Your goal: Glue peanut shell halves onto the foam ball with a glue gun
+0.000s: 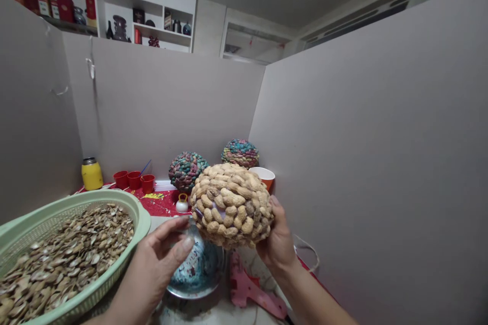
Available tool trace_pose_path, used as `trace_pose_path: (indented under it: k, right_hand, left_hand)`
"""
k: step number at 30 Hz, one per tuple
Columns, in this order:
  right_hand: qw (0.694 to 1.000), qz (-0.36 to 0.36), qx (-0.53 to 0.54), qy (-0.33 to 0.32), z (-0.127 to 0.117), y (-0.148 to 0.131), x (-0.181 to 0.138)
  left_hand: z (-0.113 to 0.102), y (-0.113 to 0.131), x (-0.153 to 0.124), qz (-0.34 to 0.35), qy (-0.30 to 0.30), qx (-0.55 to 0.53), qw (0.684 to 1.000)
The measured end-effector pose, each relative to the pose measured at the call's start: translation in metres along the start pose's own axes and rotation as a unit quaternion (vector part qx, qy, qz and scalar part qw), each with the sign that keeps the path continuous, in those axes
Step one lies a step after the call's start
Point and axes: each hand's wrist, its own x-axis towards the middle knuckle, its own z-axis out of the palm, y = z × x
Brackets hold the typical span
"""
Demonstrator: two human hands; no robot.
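Note:
My right hand [280, 241] grips a ball covered in peanut shells [231, 205] from its right underside and holds it up in mid-air. My left hand [156, 259] hovers just left of and below the ball, fingers spread and slightly curled, holding nothing I can make out. Under the ball sits a metal bowl [198, 274] with a paint-smeared inside. A pale green basket [139, 213] full of peanut shell halves [64, 259] stands at my left.
Two painted shell balls [186, 170] [240, 152] stand at the back beside an orange-rimmed cup [265, 175]. Red cups [134, 179], a yellow jar [92, 173] and a small white bottle [182, 204] line the rear. Grey partition walls [362, 162] close in. A pink tool [247, 287] lies below.

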Motion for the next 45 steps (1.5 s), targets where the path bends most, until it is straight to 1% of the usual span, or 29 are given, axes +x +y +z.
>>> trace_pose_path:
  k: [2, 6, 10, 13, 17, 19, 21, 23, 25, 27, 29, 32, 36, 39, 42, 45]
  right_hand:
    - [1.000, -0.015, -0.014, -0.002, -0.001, -0.001, -0.002]
    - [0.999, -0.030, -0.007, 0.028, 0.001, -0.003, -0.004]
    - [0.997, -0.009, -0.002, 0.081, 0.000, -0.005, -0.005]
    - [0.994, 0.028, -0.009, 0.109, -0.005, -0.006, -0.006]
    - [0.993, 0.049, -0.002, 0.109, -0.012, -0.007, 0.001]
    - [0.992, 0.066, 0.003, 0.107, -0.015, -0.005, 0.006]
    - [0.992, 0.091, 0.011, 0.090, -0.017, -0.002, 0.010]
    - [0.991, 0.108, 0.026, 0.073, -0.019, 0.000, 0.012]
    - [0.990, 0.118, 0.029, 0.073, -0.019, 0.002, 0.012]
    - [0.992, 0.110, 0.011, 0.065, -0.017, 0.003, 0.010]
    - [0.994, 0.100, -0.005, 0.053, -0.015, 0.004, 0.006]
    - [0.995, 0.086, -0.005, 0.053, -0.013, 0.004, 0.001]
    - [0.997, 0.043, -0.018, 0.063, -0.013, 0.004, -0.003]
    - [0.997, -0.002, -0.027, 0.070, -0.011, 0.005, -0.004]
    - [0.997, -0.033, -0.039, 0.052, -0.008, 0.006, -0.006]
    - [0.996, -0.058, -0.057, 0.026, -0.007, 0.007, -0.008]
  left_hand:
    - [0.004, -0.003, 0.000, -0.001, -0.002, 0.008, 1.000]
    - [0.013, -0.009, -0.002, 0.050, 0.007, 0.027, 0.998]
    - [0.027, -0.009, -0.004, 0.087, 0.025, 0.045, 0.995]
    - [0.037, -0.010, -0.002, 0.105, 0.041, 0.040, 0.993]
    - [0.047, -0.012, -0.001, 0.122, 0.053, 0.028, 0.991]
    - [0.050, -0.011, -0.003, 0.146, 0.078, 0.023, 0.986]
    - [0.051, -0.011, -0.006, 0.170, 0.111, 0.004, 0.979]
    - [0.051, -0.012, -0.008, 0.187, 0.127, -0.017, 0.974]
    - [0.049, -0.013, -0.008, 0.198, 0.117, -0.022, 0.973]
    - [0.048, -0.014, -0.008, 0.204, 0.082, -0.013, 0.975]
    - [0.049, -0.015, -0.007, 0.208, 0.074, -0.023, 0.975]
    - [0.049, -0.014, -0.004, 0.208, 0.101, -0.036, 0.972]
    - [0.046, -0.011, 0.003, 0.154, 0.084, 0.028, 0.984]
    - [0.043, -0.010, 0.010, 0.142, 0.094, 0.059, 0.984]
    - [0.043, -0.009, 0.014, 0.129, 0.090, 0.056, 0.986]
    - [0.044, -0.009, 0.017, 0.097, 0.072, 0.035, 0.992]
